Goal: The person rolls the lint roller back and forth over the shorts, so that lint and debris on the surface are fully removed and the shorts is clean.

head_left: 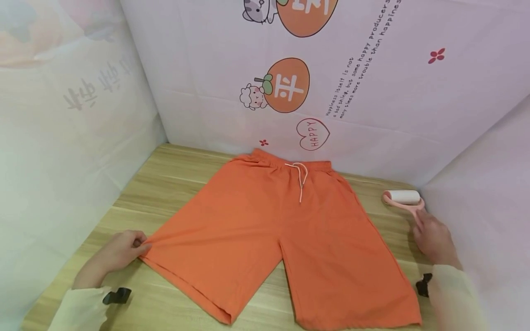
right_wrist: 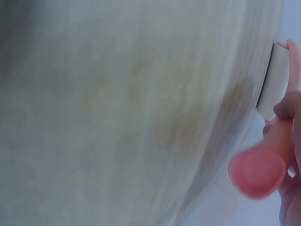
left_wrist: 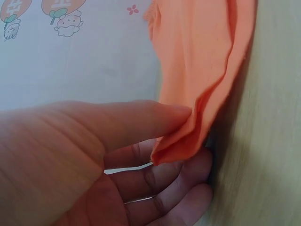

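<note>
A pair of orange shorts (head_left: 248, 220) with a white drawstring lies spread on the wooden table, waistband toward the back wall. At the outer hem corner of the left leg, my left hand (head_left: 122, 250) pinches the fabric; in the left wrist view the thumb (left_wrist: 174, 115) presses on top of the folded hem (left_wrist: 188, 141) with the fingers beneath. My right hand (head_left: 434, 236) grips the pink handle of a lint roller (head_left: 403, 197) at the table's right side. The roller's white cylinder points toward the back, and in the right wrist view the handle's end (right_wrist: 258, 174) faces the camera.
White printed cloth walls (head_left: 198, 92) stand behind and on both sides of the wooden table (head_left: 165, 184). The right wall rises close beside the lint roller. Black wrist straps (head_left: 117, 295) sit at the cream sleeves (head_left: 455, 294).
</note>
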{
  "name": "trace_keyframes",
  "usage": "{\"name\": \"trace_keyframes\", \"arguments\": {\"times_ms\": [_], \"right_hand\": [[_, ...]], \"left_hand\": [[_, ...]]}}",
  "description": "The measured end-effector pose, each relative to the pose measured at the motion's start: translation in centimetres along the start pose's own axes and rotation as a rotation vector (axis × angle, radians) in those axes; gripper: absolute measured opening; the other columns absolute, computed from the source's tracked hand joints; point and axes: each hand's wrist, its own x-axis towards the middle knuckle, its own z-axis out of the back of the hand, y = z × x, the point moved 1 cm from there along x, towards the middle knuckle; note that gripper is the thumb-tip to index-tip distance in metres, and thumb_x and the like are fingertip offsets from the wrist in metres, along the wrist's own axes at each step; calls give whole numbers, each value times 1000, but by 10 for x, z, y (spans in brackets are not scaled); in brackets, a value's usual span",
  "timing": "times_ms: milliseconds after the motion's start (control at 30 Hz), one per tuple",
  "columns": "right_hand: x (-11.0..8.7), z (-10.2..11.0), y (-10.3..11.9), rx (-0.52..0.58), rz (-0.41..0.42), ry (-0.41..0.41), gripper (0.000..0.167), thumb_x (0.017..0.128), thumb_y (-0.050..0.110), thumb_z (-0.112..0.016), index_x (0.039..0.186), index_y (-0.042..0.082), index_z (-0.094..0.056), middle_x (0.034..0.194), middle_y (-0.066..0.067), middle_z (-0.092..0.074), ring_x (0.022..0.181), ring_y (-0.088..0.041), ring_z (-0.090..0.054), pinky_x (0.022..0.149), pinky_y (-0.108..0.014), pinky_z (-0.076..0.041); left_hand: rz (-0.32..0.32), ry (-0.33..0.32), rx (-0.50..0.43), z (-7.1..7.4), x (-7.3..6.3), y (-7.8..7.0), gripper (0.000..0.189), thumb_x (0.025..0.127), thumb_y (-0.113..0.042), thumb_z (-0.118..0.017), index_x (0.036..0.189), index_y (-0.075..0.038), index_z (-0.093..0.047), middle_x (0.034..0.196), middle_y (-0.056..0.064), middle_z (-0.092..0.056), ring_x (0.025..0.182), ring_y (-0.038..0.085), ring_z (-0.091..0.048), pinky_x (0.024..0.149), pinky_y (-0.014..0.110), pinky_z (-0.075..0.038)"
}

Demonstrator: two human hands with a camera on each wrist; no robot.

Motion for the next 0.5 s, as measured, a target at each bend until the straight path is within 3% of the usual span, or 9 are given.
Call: {"name": "trace_keyframes", "arguments": {"times_ms": [100, 267, 400, 500], "right_hand": [[2, 3, 3, 16, -45, -15, 43, 87, -10, -61, 130, -17, -58, 113, -44, -62, 94, -61, -62, 81, -73, -47], [7, 10, 8, -7, -114, 5, 42, 90, -7, -60, 131, -15, -59, 111, -42, -62, 90, -58, -61, 78, -70, -46], [12, 17, 10, -21, -100, 25, 43, 88, -7, -59, 131, -15, -60, 111, -43, -63, 89, -59, -61, 77, -71, -46], [15, 22, 13, -13, -43, 9, 42, 86, -8, -59, 128, -14, -63, 108, -42, -65, 86, -59, -63, 74, -71, -46]], "left_hand": [[-8, 2, -4, 0, -2, 2, 24, 103, -20, -68, 81, -13, -63, 71, -7, -57, 61, 2, -42, 60, 23, -36], [-14, 14, -38, 0, -4, 5, 30, 105, -20, -66, 76, -14, -61, 67, -7, -54, 58, 3, -41, 59, 23, -37], [-19, 14, -51, 0, -5, 5, 31, 105, -20, -66, 75, -14, -60, 66, -8, -52, 57, 2, -41, 59, 23, -37], [-28, 6, -51, 0, -5, 6, 30, 105, -18, -66, 76, -13, -61, 66, -7, -52, 57, 2, -41, 59, 23, -37]]}}
